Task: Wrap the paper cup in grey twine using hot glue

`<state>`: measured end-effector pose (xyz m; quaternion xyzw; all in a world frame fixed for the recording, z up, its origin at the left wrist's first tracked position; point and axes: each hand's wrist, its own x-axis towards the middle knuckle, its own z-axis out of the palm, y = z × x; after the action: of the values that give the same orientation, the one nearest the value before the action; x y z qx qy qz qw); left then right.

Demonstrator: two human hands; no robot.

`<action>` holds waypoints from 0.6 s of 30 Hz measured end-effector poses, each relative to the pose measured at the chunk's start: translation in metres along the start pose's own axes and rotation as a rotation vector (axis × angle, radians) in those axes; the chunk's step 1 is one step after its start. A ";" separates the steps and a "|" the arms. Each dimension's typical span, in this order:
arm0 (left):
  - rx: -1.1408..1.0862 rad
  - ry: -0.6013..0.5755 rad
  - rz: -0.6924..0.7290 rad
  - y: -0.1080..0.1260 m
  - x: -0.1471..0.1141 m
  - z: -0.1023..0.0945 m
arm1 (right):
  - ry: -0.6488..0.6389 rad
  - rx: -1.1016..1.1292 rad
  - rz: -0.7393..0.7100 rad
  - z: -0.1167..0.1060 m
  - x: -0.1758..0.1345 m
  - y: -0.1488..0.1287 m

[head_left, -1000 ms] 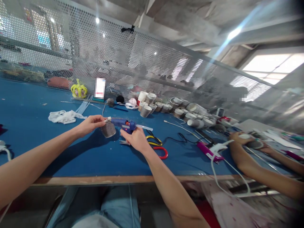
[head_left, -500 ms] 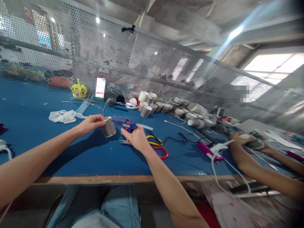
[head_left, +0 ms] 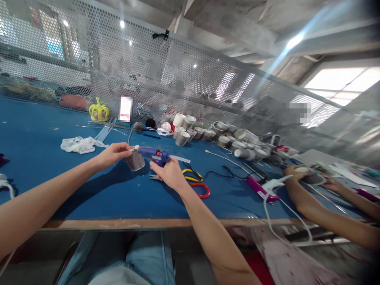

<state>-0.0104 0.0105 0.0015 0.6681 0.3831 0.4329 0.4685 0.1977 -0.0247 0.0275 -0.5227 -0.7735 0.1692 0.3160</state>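
Clock: centred on the grey textured cup point(head_left: 136, 161), twelve pointing away from the wearer.
Loop handles: one red point(head_left: 204, 190) and one yellow point(head_left: 194, 173), at four o'clock; their joints hide near the right wrist, so one tool or two is unclear.
Right hand point(head_left: 171, 172): at four o'clock, wrapped around the grip of a blue hot-glue gun point(head_left: 156, 154); the trigger finger is mostly hidden.
Cup: held just above or on the blue tabletop point(head_left: 118, 202), between left hand and gun; which way up is hard to tell.
Left hand point(head_left: 114, 153): at ten o'clock, thumb and fingers pinched together on the cup's upper edge.
Nozzle: at one o'clock, at that edge; contact and any glue are too small to see.
Good handling: keep the pinch firm and fingertips clear of the hot tip, squeeze lightly, lay a thin bead, and keep the grey yarn point(head_left: 130, 134) slack.
Yarn ball point(head_left: 138, 127): at twelve, farther back.
Stacked cups point(head_left: 181, 137): at two, partly hiding one another.
Co-worker's hands point(head_left: 293, 173): far off at three, blurred; what they hold is indistinct.
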 end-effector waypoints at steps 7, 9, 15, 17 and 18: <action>-0.017 -0.005 -0.007 -0.001 0.000 0.000 | -0.016 0.033 0.035 -0.001 0.000 -0.001; -0.018 -0.004 -0.005 -0.002 0.001 -0.001 | -0.029 0.019 0.023 0.000 0.000 0.000; -0.021 -0.002 -0.001 -0.001 0.000 0.000 | 0.010 0.006 0.010 0.000 0.000 0.000; -0.018 0.005 -0.005 0.000 0.000 0.000 | -0.012 0.029 0.015 0.000 -0.001 -0.001; -0.018 0.006 -0.005 0.001 0.000 0.001 | -0.023 0.044 0.020 0.000 -0.002 -0.002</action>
<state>-0.0099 0.0098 0.0020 0.6617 0.3823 0.4370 0.4744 0.1968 -0.0268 0.0278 -0.5214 -0.7679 0.1952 0.3167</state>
